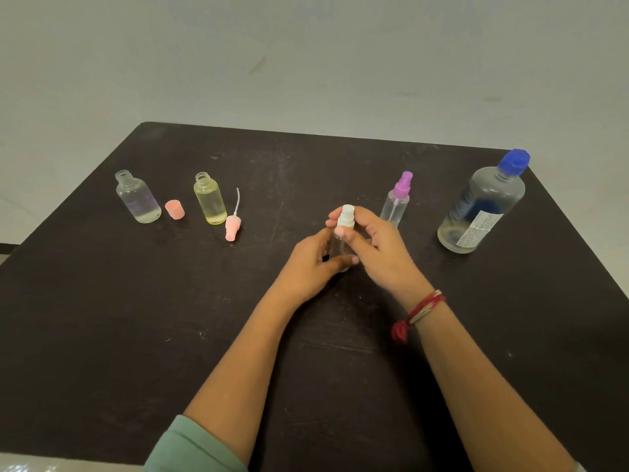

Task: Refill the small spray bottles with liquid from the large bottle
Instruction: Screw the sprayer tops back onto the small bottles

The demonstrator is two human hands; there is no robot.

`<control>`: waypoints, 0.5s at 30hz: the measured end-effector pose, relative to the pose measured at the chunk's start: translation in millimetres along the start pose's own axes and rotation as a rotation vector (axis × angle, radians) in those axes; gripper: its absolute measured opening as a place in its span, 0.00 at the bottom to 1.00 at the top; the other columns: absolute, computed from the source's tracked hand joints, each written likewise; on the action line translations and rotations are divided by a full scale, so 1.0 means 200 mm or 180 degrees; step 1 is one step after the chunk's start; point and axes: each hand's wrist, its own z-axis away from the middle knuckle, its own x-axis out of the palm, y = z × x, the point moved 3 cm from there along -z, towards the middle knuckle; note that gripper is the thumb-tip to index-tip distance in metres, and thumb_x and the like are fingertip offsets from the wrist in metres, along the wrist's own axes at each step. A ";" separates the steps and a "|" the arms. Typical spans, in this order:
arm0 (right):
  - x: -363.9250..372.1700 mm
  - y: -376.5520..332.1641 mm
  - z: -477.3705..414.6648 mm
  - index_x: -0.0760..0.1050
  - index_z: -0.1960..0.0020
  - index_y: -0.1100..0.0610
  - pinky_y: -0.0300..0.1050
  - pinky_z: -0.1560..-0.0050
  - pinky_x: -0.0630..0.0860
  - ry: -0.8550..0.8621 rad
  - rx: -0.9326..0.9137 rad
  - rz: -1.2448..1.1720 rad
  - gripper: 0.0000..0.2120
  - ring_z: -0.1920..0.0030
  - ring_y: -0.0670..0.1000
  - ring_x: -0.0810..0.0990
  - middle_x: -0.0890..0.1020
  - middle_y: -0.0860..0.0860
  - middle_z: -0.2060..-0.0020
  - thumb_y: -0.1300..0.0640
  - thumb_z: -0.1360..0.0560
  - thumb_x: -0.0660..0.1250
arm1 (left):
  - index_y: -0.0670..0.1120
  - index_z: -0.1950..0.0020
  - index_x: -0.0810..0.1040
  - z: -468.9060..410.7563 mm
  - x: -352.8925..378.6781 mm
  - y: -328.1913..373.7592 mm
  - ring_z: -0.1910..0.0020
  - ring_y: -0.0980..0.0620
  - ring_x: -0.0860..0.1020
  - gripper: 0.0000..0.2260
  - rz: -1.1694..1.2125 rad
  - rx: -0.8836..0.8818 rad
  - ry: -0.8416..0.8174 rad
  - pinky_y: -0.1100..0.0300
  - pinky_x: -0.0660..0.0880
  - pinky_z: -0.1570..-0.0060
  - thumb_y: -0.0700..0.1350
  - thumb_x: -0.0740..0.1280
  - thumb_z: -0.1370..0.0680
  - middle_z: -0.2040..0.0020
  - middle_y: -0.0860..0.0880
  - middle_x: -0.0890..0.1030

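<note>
At the table's middle stands a small clear spray bottle with a white sprayer top. My left hand grips its body from the left. My right hand pinches the white top with thumb and fingers. The large clear bottle with a blue cap stands at the right, closed. A small bottle with a purple sprayer stands just behind my right hand. At the left stand two open small bottles, one clear and one yellowish.
A pink cap sits between the two open bottles. A pink sprayer head with its tube lies beside the yellowish bottle. The dark table ends at a far edge near a pale wall.
</note>
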 end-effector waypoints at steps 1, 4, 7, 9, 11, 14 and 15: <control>0.02 0.00 0.01 0.76 0.42 0.53 0.37 0.45 0.76 0.0305 -0.0014 0.0021 0.09 0.47 0.41 0.80 0.82 0.43 0.51 0.57 0.21 0.65 | 0.47 0.32 0.71 0.00 0.02 0.00 0.46 0.59 0.78 0.20 -0.0046 -0.0003 0.0193 0.64 0.73 0.44 0.42 0.68 0.23 0.43 0.54 0.80; 0.07 0.00 0.03 0.78 0.47 0.54 0.41 0.55 0.78 0.1006 -0.0082 0.0058 0.06 0.57 0.48 0.81 0.82 0.46 0.58 0.56 0.23 0.67 | 0.47 0.30 0.69 0.03 0.07 0.02 0.48 0.62 0.76 0.20 -0.0141 -0.0032 0.0595 0.71 0.72 0.48 0.40 0.66 0.22 0.45 0.54 0.80; 0.06 -0.01 0.04 0.77 0.45 0.52 0.36 0.54 0.78 0.0999 -0.0022 0.0044 0.07 0.55 0.44 0.81 0.82 0.42 0.55 0.56 0.23 0.68 | 0.47 0.31 0.70 0.02 0.06 0.01 0.47 0.59 0.77 0.19 -0.0202 0.0000 0.0507 0.64 0.75 0.44 0.41 0.66 0.22 0.44 0.52 0.81; 0.02 0.00 0.02 0.75 0.38 0.51 0.34 0.46 0.76 0.0280 0.0131 -0.0025 0.13 0.47 0.39 0.79 0.80 0.41 0.47 0.56 0.22 0.66 | 0.48 0.33 0.72 0.01 0.02 0.01 0.44 0.57 0.78 0.19 -0.0163 0.0020 0.0170 0.57 0.75 0.40 0.43 0.68 0.23 0.43 0.52 0.81; -0.02 0.01 0.01 0.71 0.33 0.53 0.33 0.40 0.73 -0.0501 0.0268 -0.0066 0.17 0.41 0.38 0.76 0.78 0.42 0.41 0.57 0.21 0.64 | 0.49 0.35 0.74 0.00 -0.02 -0.01 0.43 0.57 0.78 0.17 -0.0004 -0.0015 -0.0253 0.58 0.73 0.39 0.44 0.70 0.24 0.43 0.53 0.81; -0.05 0.02 -0.01 0.75 0.37 0.54 0.36 0.42 0.74 -0.0634 0.0134 0.0097 0.13 0.43 0.42 0.79 0.81 0.46 0.45 0.56 0.21 0.64 | 0.48 0.36 0.75 0.00 -0.03 -0.01 0.45 0.58 0.79 0.17 0.0129 -0.0081 -0.0435 0.61 0.72 0.41 0.44 0.70 0.24 0.45 0.54 0.81; -0.05 0.02 -0.01 0.76 0.40 0.54 0.36 0.45 0.75 -0.0416 0.0067 0.0128 0.11 0.46 0.42 0.80 0.82 0.46 0.49 0.55 0.21 0.64 | 0.48 0.35 0.74 0.01 -0.02 0.00 0.45 0.58 0.79 0.18 0.0104 -0.0091 -0.0323 0.64 0.72 0.43 0.44 0.70 0.24 0.45 0.55 0.81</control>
